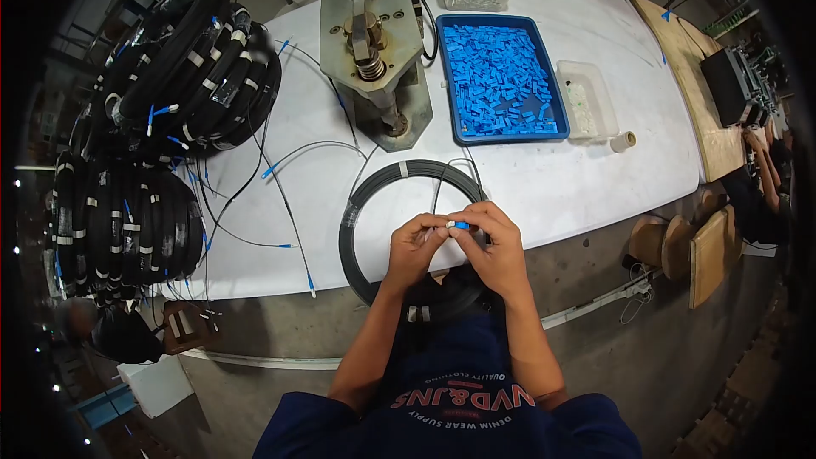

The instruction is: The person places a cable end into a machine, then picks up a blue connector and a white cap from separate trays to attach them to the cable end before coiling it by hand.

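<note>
My left hand [415, 248] and my right hand [495, 248] meet over the near edge of the table, fingertips pinched together. Between them is a small blue cable connector [461, 225] with a white end. The left fingers are at the white end and the right fingers grip the blue body. Below and around the hands lies a coil of black cable [350, 234], bound with pale tape, its near side overhanging the table edge against my shirt. A thin dark cable rises from the coil beside the connector. Fingers partly cover the connector.
A metal press [371, 51] stands beyond the coil. To its right are a blue tray [456, 119] of blue connector parts, clear plastic boxes [608, 102] and a small roll [623, 142]. Stacked black cable coils [170, 229] fill the left, loose blue-tipped ends trailing across the white table [595, 178].
</note>
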A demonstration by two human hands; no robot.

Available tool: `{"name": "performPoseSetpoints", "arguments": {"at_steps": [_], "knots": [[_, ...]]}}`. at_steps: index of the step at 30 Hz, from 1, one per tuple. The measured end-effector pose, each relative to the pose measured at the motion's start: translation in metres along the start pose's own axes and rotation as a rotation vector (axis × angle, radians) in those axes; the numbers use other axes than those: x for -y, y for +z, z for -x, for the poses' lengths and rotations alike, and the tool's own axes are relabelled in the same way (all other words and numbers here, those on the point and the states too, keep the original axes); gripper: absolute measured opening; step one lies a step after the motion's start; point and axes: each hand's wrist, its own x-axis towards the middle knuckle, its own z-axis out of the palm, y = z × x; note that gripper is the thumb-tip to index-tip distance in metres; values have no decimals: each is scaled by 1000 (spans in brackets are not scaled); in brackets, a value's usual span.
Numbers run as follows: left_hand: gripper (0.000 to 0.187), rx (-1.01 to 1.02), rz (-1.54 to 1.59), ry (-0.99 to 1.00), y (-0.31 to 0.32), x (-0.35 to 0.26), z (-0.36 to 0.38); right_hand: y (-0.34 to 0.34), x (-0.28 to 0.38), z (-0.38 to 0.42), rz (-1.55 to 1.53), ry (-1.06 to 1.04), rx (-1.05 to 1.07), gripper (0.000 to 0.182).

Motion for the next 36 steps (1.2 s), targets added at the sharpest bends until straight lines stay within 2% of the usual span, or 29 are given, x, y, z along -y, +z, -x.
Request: {"name": "performPoseSetpoints", "arguments": {"at_steps": [5, 11, 17, 21, 24, 27, 29, 33, 36], "knots": [[19, 19, -227, -42, -3, -6, -4, 2, 1, 1, 16, 32, -34, 22], [21, -87, -194, 3, 1, -14, -2, 16, -13, -5, -238, 37, -60, 21], [19, -127, -10, 38, -8, -5, 3, 23, -13, -14, -212, 51, 45, 20], [18, -150, -91, 40, -12, -10, 2, 28, -16, -14, -237, 44, 31, 20], [19, -168, -167, -4, -10, -18, 1, 35, -24, -11, -328, 38, -62, 19], [20, -187, -90, 14, -9, -20, -3, 37, -24, -10, -301, 88, -106, 19], [21, -201, -126, -16, -10, -20, -3, 39, -16, -9, -544, 229, -149, 20], [21, -210, -135, -1, -10, -17, -4, 43, -21, -9, -615, 213, -120, 21], [18, -247, -112, 7, -10, -19, -4, 41, -27, -12, -446, 100, -112, 21]]}}
